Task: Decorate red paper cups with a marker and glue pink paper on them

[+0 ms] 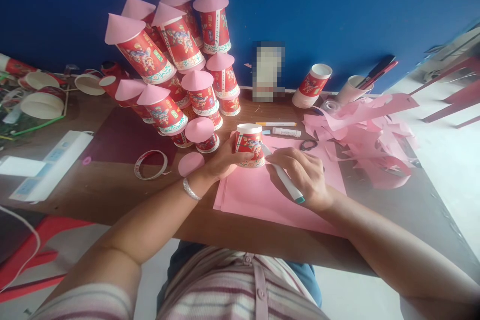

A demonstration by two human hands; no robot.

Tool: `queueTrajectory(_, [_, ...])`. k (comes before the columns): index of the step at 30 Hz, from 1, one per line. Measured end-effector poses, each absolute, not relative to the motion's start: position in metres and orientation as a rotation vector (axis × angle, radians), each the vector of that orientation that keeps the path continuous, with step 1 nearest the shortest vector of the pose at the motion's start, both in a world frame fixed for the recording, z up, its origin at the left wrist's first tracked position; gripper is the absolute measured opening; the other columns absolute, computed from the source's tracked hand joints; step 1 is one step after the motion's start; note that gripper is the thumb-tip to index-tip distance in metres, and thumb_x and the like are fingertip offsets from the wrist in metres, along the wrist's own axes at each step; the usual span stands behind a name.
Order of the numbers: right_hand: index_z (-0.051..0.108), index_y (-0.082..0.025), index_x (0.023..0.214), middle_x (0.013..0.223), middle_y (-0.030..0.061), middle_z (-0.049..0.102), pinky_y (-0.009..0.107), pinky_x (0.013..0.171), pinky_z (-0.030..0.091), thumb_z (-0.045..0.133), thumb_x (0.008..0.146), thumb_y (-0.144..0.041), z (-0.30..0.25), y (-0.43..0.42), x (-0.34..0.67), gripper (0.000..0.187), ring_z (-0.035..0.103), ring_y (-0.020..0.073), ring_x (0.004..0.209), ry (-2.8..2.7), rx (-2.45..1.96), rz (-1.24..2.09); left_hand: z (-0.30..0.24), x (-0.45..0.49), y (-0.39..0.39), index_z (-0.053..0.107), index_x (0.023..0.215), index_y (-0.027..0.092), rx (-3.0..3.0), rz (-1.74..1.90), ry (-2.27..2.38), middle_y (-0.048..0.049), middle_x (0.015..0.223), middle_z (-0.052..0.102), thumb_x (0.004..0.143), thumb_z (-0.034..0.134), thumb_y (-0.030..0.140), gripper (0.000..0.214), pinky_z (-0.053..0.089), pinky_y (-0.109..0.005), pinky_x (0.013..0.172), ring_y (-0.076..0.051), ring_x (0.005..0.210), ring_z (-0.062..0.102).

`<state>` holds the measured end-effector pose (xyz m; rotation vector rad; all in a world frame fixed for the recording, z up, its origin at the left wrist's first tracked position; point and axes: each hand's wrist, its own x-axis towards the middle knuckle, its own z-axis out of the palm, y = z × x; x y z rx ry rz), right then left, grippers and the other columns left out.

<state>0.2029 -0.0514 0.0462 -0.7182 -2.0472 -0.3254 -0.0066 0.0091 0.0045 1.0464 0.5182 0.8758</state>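
My left hand (227,157) is wrapped round a red printed paper cup (249,142), which stands upright over a stack of pink paper (258,195). Gripped in my right hand (303,172) is what looks like a white utility knife (285,180) with a green end. Its tip points at the right side of the cup; whether it touches or pierces the wall I cannot tell. Just left of my left hand lies a pink paper disc (191,164). Beyond it stand several red paper-cup towers with pink cone tops (198,82).
Pink paper scraps (375,135) pile up at the right, beside black-handled scissors (309,145). A glue stick (287,132) and a marker (279,124) lie behind the cup. More cups (313,85) stand by the blue wall. A power strip (52,165) and cut cup ring (150,165) lie left.
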Motion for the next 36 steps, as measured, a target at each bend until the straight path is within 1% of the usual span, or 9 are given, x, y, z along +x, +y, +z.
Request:
queueTrajectory(3, [0.061,-0.021,0.116,0.087,0.0006,0.073,0.025,0.061,0.056,0.065,0.100,-0.009,0.0463,-0.0510,0.2031,0.020,0.071,0.0139,0.070,-2.039,-0.725,-0.317,0.0050,-0.0052,0.0088,0.072,0.108,0.016,1.073,0.881,0.521,-0.0048,0.092,0.075,0.074,0.095,0.035,0.045,0.057,-0.032,0.078,-0.019,0.084,0.071])
queueTrajectory(10, [0.062,-0.016,0.116,0.089,0.0046,0.074,0.025,0.062,0.056,0.068,0.099,-0.007,0.0462,-0.0503,0.2043,0.020,0.072,0.0157,0.073,-2.076,-0.704,-0.311,0.0037,-0.0065,0.0077,0.069,0.111,0.018,1.048,0.871,0.554,-0.0026,0.094,0.074,0.072,0.097,0.031,0.050,0.057,-0.034,0.084,-0.018,0.087,0.071])
queueTrajectory(14, [0.062,-0.015,0.114,0.088,0.0045,0.073,0.026,0.062,0.056,0.068,0.099,-0.006,0.0451,-0.0502,0.2037,0.019,0.071,0.0159,0.073,-2.092,-0.710,-0.317,0.0013,-0.0069,0.0077,0.068,0.111,0.018,1.049,0.877,0.554,-0.0022,0.094,0.074,0.072,0.098,0.032,0.051,0.057,-0.032,0.082,-0.017,0.086,0.070])
queueTrajectory(19, [0.062,-0.018,0.115,0.087,0.0026,0.073,0.025,0.061,0.055,0.066,0.099,-0.007,0.0454,-0.0513,0.2035,0.021,0.069,0.0147,0.069,-2.091,-0.734,-0.304,-0.0003,-0.0072,0.0076,0.067,0.111,0.017,1.019,0.880,0.539,-0.0034,0.095,0.075,0.071,0.096,0.030,0.051,0.057,-0.032,0.080,-0.018,0.086,0.072])
queueTrajectory(23, [0.060,-0.020,0.112,0.085,0.0022,0.072,0.024,0.059,0.053,0.064,0.100,-0.006,0.0465,-0.0519,0.2036,0.018,0.067,0.0132,0.068,-2.087,-0.737,-0.320,0.0007,-0.0070,0.0082,0.067,0.110,0.017,1.027,0.885,0.522,-0.0040,0.093,0.075,0.073,0.095,0.031,0.049,0.057,-0.032,0.079,-0.018,0.083,0.071])
queueTrajectory(26, [0.060,-0.021,0.111,0.084,0.0012,0.071,0.024,0.060,0.054,0.065,0.100,-0.006,0.0484,-0.0522,0.2028,0.019,0.066,0.0130,0.067,-2.084,-0.720,-0.328,0.0024,-0.0064,0.0084,0.068,0.110,0.016,1.053,0.882,0.519,-0.0046,0.093,0.074,0.073,0.094,0.032,0.047,0.056,-0.032,0.080,-0.019,0.085,0.071])
queueTrajectory(32, [0.061,-0.018,0.117,0.085,0.0027,0.072,0.026,0.062,0.057,0.066,0.099,-0.007,0.0517,-0.0530,0.2009,0.022,0.066,0.0141,0.068,-2.093,-0.669,-0.336,0.0010,-0.0076,0.0079,0.066,0.112,0.018,1.116,0.878,0.589,-0.0028,0.094,0.071,0.073,0.095,0.035,0.052,0.055,-0.031,0.079,-0.018,0.085,0.069])
queueTrajectory(36, [0.063,-0.016,0.119,0.086,0.0034,0.072,0.028,0.064,0.058,0.068,0.097,-0.006,0.0498,-0.0526,0.2009,0.025,0.069,0.0165,0.070,-2.109,-0.684,-0.325,-0.0031,-0.0091,0.0090,0.066,0.116,0.017,1.162,0.855,0.619,-0.0042,0.099,0.071,0.073,0.096,0.035,0.056,0.056,-0.032,0.081,-0.019,0.090,0.070])
